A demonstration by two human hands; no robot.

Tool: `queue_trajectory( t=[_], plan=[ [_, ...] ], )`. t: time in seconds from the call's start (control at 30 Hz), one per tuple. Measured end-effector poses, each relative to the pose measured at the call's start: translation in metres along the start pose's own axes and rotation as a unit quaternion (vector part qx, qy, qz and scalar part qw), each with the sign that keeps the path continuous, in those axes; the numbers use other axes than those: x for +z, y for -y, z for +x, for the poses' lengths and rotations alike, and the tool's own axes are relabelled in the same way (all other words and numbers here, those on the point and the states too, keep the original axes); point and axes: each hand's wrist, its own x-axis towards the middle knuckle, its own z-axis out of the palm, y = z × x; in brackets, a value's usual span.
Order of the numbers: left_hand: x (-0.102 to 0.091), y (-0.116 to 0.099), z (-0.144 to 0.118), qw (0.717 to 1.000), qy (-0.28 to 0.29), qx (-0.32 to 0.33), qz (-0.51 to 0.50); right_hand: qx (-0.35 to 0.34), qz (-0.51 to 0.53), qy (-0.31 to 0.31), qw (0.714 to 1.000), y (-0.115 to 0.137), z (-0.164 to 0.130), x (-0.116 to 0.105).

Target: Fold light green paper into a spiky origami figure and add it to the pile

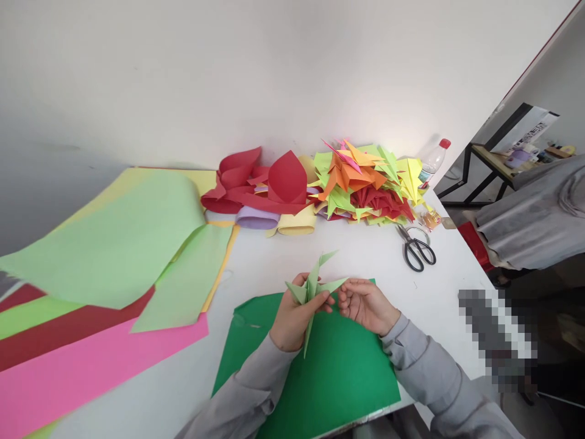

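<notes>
Two hands are meeting at the lower middle of the frame over a dark green sheet lying on the white bench. The left hand is gripping a pale green folded paper bird in closed fingers; the right hand, fingers curled, is touching one wing tip. Scissors are lying to the right, near a heap of folded paper.

Your two hands on one pale green folded paper crane, one dark green paper sheet, one pair of black-handled scissors, one clear plastic bottle with red cap
</notes>
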Motion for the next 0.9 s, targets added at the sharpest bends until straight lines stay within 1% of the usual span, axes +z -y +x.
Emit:
queue_trajectory(
  t=[0.1, 0.13, 0.17, 0.2, 0.27, 0.3, 0.33, 0.37, 0.43, 0.5, 0.53, 0.63, 0.7, 0.73, 0.77, 0.83, 0.9],
  plan=[
    [0.0, 0.002, 0.0, 1.0, 0.0, -0.006, -0.007, 0.054, 0.036, -0.005, 0.998, 0.0, 0.001, -0.001],
    [-0.001, 0.003, 0.001, 1.0, 0.0, -0.008, -0.007, 0.057, 0.031, -0.005, 0.998, 0.0, 0.001, -0.002],
    [-0.001, 0.003, 0.001, 1.0, 0.0, -0.009, -0.006, 0.044, 0.014, -0.009, 0.999, 0.0, 0.001, -0.002],
    [-0.001, 0.003, 0.001, 1.0, -0.001, -0.009, -0.004, 0.016, -0.013, -0.018, 1.0, -0.001, 0.002, -0.002],
    [-0.002, 0.004, 0.002, 1.0, -0.009, -0.006, -0.002, -0.078, -0.102, -0.057, 0.99, -0.004, 0.003, -0.002],
    [-0.002, 0.004, 0.002, 1.0, -0.015, -0.005, -0.003, -0.132, -0.159, -0.081, 0.975, -0.005, 0.003, -0.001],
    [-0.001, 0.004, 0.002, 1.0, -0.02, -0.004, -0.005, -0.18, -0.218, -0.108, 0.953, -0.006, 0.003, 0.0],
    [-0.001, 0.004, 0.002, 1.0, -0.024, -0.005, -0.009, -0.219, -0.281, -0.132, 0.925, -0.007, 0.002, 0.001],
    [0.0, 0.004, 0.002, 0.999, -0.029, -0.008, -0.017, -0.275, -0.405, -0.167, 0.856, -0.009, 0.0, 0.004],
    [0.0, 0.004, 0.002, 0.999, -0.03, -0.012, -0.021, -0.313, -0.501, -0.182, 0.786, -0.011, -0.003, 0.006],
    [0.001, 0.004, 0.002, 0.999, -0.03, -0.014, -0.021, -0.328, -0.533, -0.185, 0.758, -0.011, -0.004, 0.007],
    [0.001, 0.005, 0.002, 0.999, -0.031, -0.017, -0.018, -0.37, -0.599, -0.181, 0.687, -0.012, -0.006, 0.007],
    [0.001, 0.006, 0.003, 0.999, -0.033, -0.019, -0.017, -0.384, -0.636, -0.176, 0.646, -0.013, -0.006, 0.004],
    [0.001, 0.006, 0.003, 0.999, -0.034, -0.02, -0.017, -0.386, -0.649, -0.177, 0.631, -0.014, -0.005, 0.002],
    [0.001, 0.006, 0.003, 0.999, -0.033, -0.022, -0.018, -0.387, -0.657, -0.181, 0.621, -0.015, -0.004, 0.001],
    [0.002, 0.007, 0.003, 0.999, -0.032, -0.025, -0.022, -0.386, -0.659, -0.191, 0.616, -0.017, -0.003, -0.001],
    [0.002, 0.007, 0.003, 0.999, -0.031, -0.031, -0.029, -0.392, -0.653, -0.194, 0.618, -0.018, -0.002, -0.001]
  ],
)
